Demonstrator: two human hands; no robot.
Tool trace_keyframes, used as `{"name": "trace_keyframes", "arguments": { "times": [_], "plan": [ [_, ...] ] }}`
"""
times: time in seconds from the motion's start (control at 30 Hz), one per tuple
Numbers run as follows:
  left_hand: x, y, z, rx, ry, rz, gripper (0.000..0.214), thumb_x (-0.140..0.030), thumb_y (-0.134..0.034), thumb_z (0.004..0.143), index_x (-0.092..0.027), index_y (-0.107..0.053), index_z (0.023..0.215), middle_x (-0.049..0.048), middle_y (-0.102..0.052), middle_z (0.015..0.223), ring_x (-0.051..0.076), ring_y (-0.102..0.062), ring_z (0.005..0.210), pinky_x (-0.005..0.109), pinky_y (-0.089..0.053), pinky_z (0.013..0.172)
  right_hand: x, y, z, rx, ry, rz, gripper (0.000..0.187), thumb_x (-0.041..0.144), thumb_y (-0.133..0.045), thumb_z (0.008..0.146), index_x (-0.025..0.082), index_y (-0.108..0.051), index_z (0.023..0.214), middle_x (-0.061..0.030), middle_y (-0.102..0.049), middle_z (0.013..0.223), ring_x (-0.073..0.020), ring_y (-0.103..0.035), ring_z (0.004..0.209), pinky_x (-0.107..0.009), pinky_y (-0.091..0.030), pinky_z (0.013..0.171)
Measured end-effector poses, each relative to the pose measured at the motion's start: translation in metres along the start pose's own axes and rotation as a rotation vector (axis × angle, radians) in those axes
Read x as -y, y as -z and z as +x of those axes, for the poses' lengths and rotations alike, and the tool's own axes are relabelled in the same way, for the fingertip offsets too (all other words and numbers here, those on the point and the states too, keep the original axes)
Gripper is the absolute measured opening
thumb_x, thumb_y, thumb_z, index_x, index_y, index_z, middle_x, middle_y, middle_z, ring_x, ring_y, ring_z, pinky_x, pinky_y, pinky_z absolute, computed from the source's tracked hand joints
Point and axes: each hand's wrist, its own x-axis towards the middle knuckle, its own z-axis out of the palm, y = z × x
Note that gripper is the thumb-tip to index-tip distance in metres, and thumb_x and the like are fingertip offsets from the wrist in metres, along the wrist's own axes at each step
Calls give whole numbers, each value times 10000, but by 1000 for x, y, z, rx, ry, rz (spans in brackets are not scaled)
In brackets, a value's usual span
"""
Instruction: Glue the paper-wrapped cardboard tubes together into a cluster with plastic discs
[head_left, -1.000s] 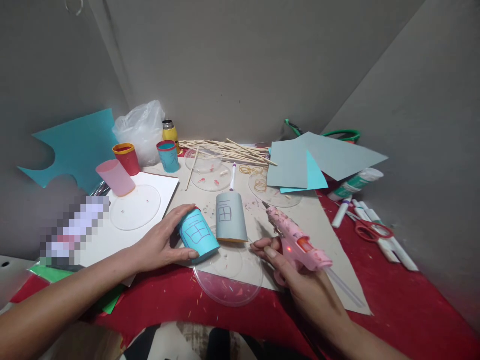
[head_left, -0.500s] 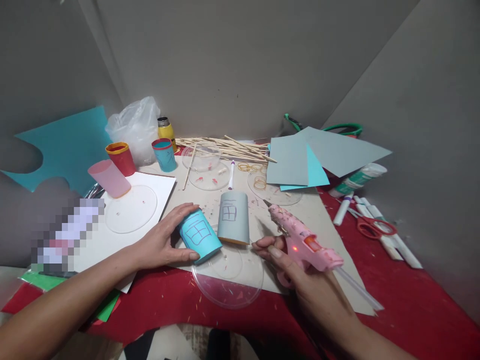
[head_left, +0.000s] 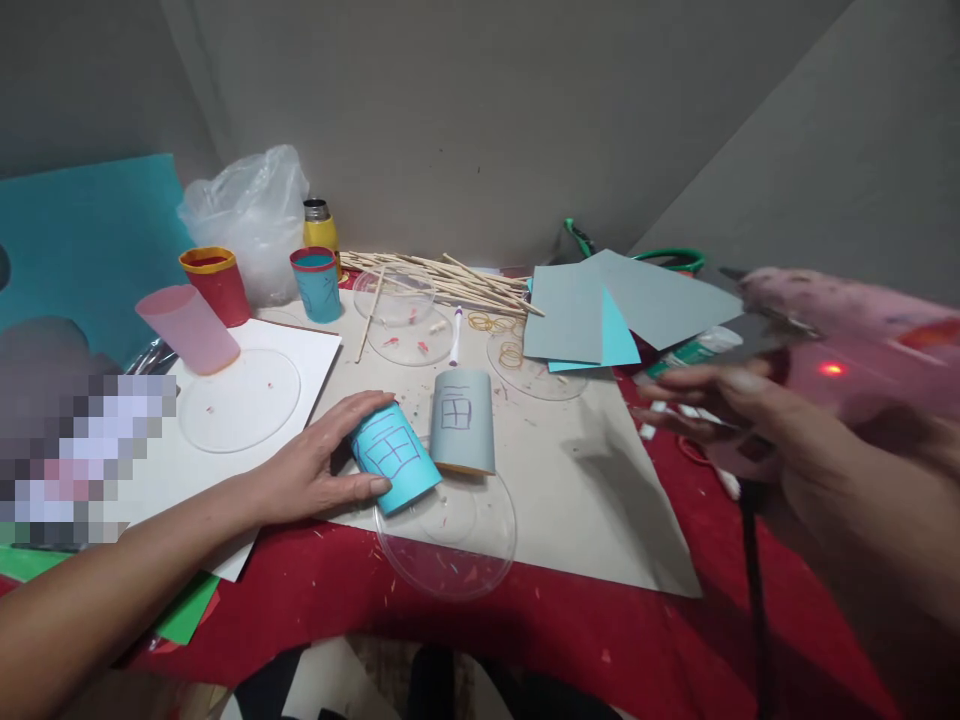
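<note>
My left hand (head_left: pixel 319 465) is wrapped round a teal paper-covered cup (head_left: pixel 394 457) that lies on its side, a window drawn on it. Right beside it lies a grey paper-covered cup (head_left: pixel 463 421), also with a drawn window; both rest partly on a clear plastic disc (head_left: pixel 450 540). My right hand (head_left: pixel 787 440) is raised at the right, blurred by motion, and grips a pink hot glue gun (head_left: pixel 840 330) with its red light on, nozzle pointing left.
A beige board (head_left: pixel 585 480) covers the red tablecloth. At the back: wooden sticks (head_left: pixel 442 280), rubber bands, a marker, grey and teal paper sheets (head_left: pixel 622 310), a plastic bag, a yellow bottle, red, teal and pink cups. A white sheet (head_left: pixel 247 400) with a clear disc lies left.
My right hand has lifted the glue gun up and far to the right, off the board. My left hand and both cups stay in place. The view shifted slightly.
</note>
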Motion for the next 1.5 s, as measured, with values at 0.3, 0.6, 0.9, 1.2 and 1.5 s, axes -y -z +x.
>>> {"name": "trace_keyframes", "arguments": {
  "times": [0.3, 0.6, 0.9, 1.2, 1.5],
  "plan": [
    [-1, 0, -1, 0, -16, -18, 738, -486, -661, 919, -294, -335, 1552, 115, -382, 1605, 333, -394, 1461, 485, -343, 1210, 4, -91, 62, 612, 20, 76, 338, 560, -741, 794, 226, -690, 790, -28, -693, 834, -204, -623, 767, -298, -438, 598],
    [-3, 0, 0, 12, 12, -36, 753, -468, -688, 903, -292, -352, 1554, 115, -376, 1613, 348, -360, 1484, 510, -315, 1227, -19, -114, 69, 782, -11, 191, 262, 450, -757, 794, 223, -628, 810, 43, -479, 695, -117, -414, 595, -255, -331, 507],
    [-7, 2, -2, -75, -19, -42, 671, -413, -667, 937, -316, -380, 1536, 103, -398, 1596, 317, -408, 1459, 492, -412, 1173, -23, -112, 73, 824, 48, 211, 300, 425, -748, 817, 206, -638, 990, 27, -479, 757, -118, -407, 623, -248, -322, 505],
    [-12, -9, -17, 26, 27, 162, 1021, -608, -752, 807, -350, -178, 1610, 131, -109, 1710, 398, -138, 1561, 633, -288, 1205, -27, -112, 73, 828, 92, 168, 273, 436, -702, 868, 204, -676, 1010, -5, -509, 850, -129, -415, 658, -268, -349, 544],
    [7, -29, -15, -142, -102, 238, 1003, -618, -732, 816, -371, -157, 1601, 130, -303, 1633, 387, -333, 1472, 622, -373, 1157, -22, -114, 70, 830, 97, 180, 697, 407, -679, 891, 275, -427, 1528, 1, -483, 882, -138, -401, 665, -259, -352, 550]
  ]
}}
